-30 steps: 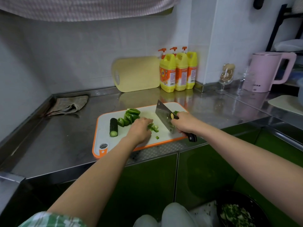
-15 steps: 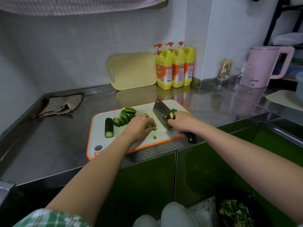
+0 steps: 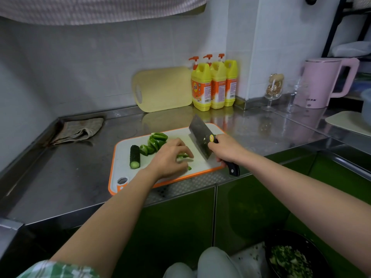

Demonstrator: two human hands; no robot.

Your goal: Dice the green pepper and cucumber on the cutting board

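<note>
A white cutting board (image 3: 124, 151) with an orange rim lies on the steel counter. On its left part sits a short dark cucumber piece (image 3: 134, 156), and behind it a pile of green pepper strips (image 3: 154, 143). My left hand (image 3: 170, 157) lies over the board's middle, its fingers curled on a few small green pepper bits (image 3: 183, 156). To the right, my right hand (image 3: 226, 148) grips the black handle of a cleaver (image 3: 200, 135), whose blade is raised and tilted above the board.
A yellow board (image 3: 163, 89) leans on the back wall beside three yellow detergent bottles (image 3: 213, 85). A grey cloth (image 3: 78, 129) lies at the back left. A pink kettle (image 3: 323, 83) and glasses stand at the right. A dark bowl of chopped greens (image 3: 291, 257) sits low right.
The cleaver has lifted off the board and its blade now tilts up. My left hand has shifted slightly over the cut pepper bits.
</note>
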